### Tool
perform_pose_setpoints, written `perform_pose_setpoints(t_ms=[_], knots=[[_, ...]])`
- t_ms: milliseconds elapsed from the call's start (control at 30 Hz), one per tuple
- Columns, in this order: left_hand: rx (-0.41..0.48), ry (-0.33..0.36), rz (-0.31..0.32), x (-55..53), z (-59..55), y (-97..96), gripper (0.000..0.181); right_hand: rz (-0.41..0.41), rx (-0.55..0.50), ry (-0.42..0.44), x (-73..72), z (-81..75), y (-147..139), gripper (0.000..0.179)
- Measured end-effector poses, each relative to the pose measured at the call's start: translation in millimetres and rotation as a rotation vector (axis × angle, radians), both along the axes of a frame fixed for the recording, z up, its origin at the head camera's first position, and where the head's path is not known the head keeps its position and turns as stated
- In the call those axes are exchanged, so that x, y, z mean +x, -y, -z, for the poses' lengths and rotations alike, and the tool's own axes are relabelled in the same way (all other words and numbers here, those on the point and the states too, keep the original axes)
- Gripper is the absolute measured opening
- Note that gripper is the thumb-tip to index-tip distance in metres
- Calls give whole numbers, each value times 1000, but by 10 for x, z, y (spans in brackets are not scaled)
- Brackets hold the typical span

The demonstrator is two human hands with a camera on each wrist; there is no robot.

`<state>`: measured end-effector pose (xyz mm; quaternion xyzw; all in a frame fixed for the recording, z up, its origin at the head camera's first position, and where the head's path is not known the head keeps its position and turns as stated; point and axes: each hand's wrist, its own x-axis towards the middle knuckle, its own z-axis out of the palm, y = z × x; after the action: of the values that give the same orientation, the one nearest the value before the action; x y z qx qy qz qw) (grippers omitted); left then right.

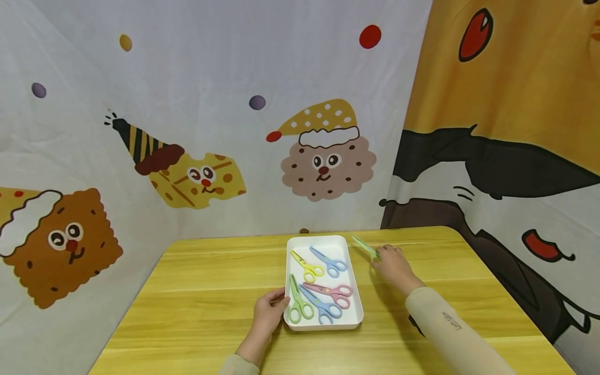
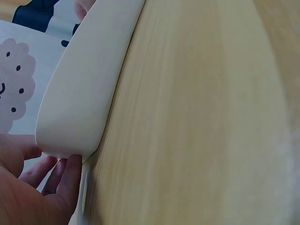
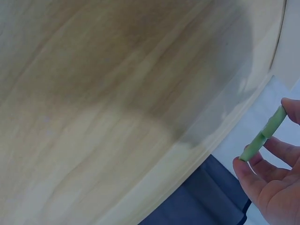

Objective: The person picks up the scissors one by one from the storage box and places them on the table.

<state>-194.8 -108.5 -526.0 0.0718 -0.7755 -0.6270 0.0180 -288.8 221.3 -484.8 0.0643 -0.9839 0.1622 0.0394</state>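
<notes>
A white tray lies on the wooden table with several pairs of plastic scissors in it: yellow scissors, blue scissors, pink scissors, more blue scissors and green scissors. My left hand holds the tray's left side near the front, thumb at the rim and fingers against the outer wall. To the right of the tray, my right hand pinches another pair of light green scissors by the handle end, blades pointing to the far left.
The table ends at the back against a white curtain with cartoon prints. An orange and dark printed curtain hangs on the right. Wood surface extends on both sides of the tray.
</notes>
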Motion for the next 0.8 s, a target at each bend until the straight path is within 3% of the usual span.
perform_pose_setpoints(t_ms=[400, 800], knots=[[0, 2, 1, -7, 12, 3, 34, 11, 30, -1, -18, 124, -97, 40], [-3, 14, -13, -28, 24, -2, 33, 14, 41, 20, 9, 138, -111, 37]])
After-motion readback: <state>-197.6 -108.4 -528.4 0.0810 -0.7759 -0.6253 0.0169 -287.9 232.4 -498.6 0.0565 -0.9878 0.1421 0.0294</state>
